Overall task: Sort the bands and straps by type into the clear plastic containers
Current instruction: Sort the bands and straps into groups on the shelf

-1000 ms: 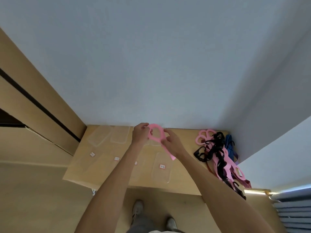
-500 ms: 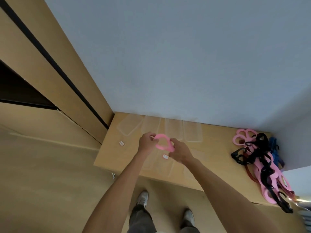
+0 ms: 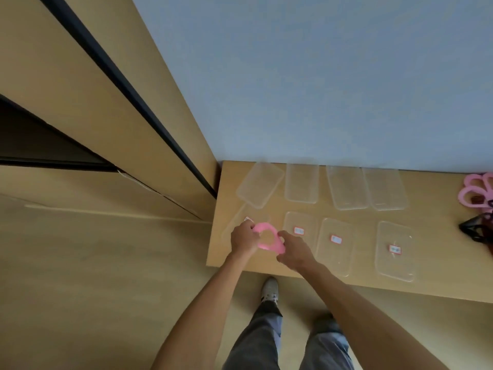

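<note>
Both hands hold a pink band (image 3: 268, 245) folded into a loop. My left hand (image 3: 243, 240) grips its left end and my right hand (image 3: 293, 251) grips its right end. The band hangs over the leftmost labelled clear container (image 3: 234, 225) in the front row, which the hands partly hide. A pile of pink bands (image 3: 476, 192) and black straps (image 3: 477, 232) lies at the table's far right, cut by the frame edge.
The wooden table (image 3: 440, 279) carries a back row of several clear lids or trays (image 3: 301, 182) and a front row of labelled clear containers (image 3: 334, 243). A wooden cabinet stands to the left. My legs and shoes are below the table edge.
The view swung left and down. Both hands carried the pink band leftward and lower, from the table's middle to over the front-left container. The strap pile slid to the right edge of view.
</note>
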{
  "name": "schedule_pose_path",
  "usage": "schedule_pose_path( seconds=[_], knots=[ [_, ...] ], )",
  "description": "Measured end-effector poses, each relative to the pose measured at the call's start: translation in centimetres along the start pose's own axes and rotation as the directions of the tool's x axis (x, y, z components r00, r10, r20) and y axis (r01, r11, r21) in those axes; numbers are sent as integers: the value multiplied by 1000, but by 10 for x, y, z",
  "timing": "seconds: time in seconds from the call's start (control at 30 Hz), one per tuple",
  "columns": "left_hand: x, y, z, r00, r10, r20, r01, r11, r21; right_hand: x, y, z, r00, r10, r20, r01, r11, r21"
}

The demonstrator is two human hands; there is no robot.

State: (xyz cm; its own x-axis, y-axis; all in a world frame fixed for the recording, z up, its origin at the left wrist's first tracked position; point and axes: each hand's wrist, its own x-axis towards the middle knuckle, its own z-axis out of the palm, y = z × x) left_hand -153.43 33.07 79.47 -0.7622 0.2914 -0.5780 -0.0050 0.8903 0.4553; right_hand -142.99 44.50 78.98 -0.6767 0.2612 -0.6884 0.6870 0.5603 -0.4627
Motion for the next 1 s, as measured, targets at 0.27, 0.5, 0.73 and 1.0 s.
schedule_pose_path(
  seconds=[0.27, 0.5, 0.73, 1.0],
  knots=[
    [32, -50, -12, 999, -51, 12, 49, 994, 103, 25, -37, 32, 998, 52, 17, -52, 998, -22],
    [37, -71, -16, 999, -4, -34, 6, 998, 68, 36, -48, 48, 994, 103, -20, -103, 995, -14],
    [51, -65, -28, 994, 17, -108, -31, 992, -126, 45, -55, 45, 989, 106, -106, -97, 991, 89],
    [60, -61, -28, 995, 58, -84, -75, 976, -207, 52, -46, 55, 997, 61, -49, -54, 989, 137]
  ],
)
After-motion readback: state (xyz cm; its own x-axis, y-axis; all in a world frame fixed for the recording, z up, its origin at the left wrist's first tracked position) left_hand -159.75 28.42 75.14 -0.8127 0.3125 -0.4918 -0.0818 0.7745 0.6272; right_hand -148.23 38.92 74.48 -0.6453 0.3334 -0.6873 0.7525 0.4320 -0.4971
